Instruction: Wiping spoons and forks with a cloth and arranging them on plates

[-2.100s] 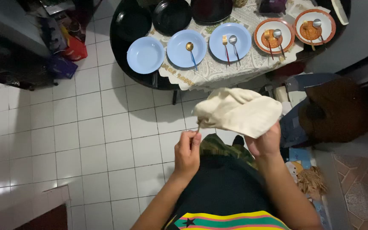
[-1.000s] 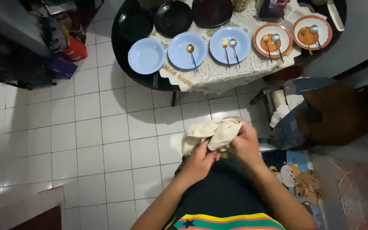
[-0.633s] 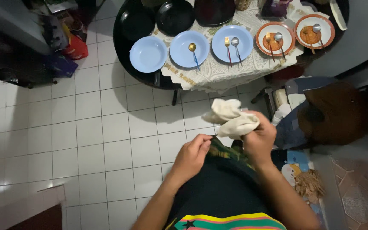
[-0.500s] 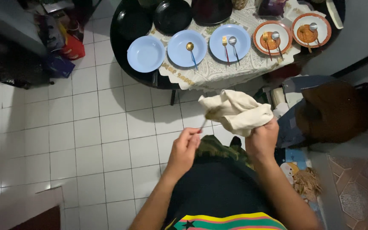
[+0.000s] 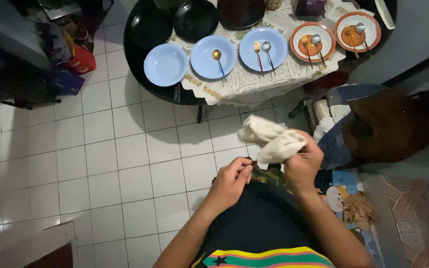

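Note:
My right hand (image 5: 302, 164) grips a bunched cream cloth (image 5: 270, 138) held in front of my body. My left hand (image 5: 229, 182) pinches the thin handle of a piece of cutlery (image 5: 252, 162), whose far end is hidden inside the cloth. Both hands sit close together above the white tiled floor. Ahead stands a round black table (image 5: 140, 49) with three light blue plates (image 5: 165, 64) and two orange-rimmed plates (image 5: 313, 41). Spoons and forks lie on most plates; the leftmost blue plate holds none.
Black plates (image 5: 195, 19) sit at the table's far side on a lace cloth (image 5: 254, 82). A brown bag or cushion (image 5: 386, 126) on a chair stands to the right. Bags and clutter (image 5: 70, 59) lie at the left under a dark shelf. A patterned mat (image 5: 346, 196) lies beside my feet.
The cloth has been bunched up smaller in my right hand and lowered. My left hand has moved in close to it, pushing the cutlery handle back toward the cloth.

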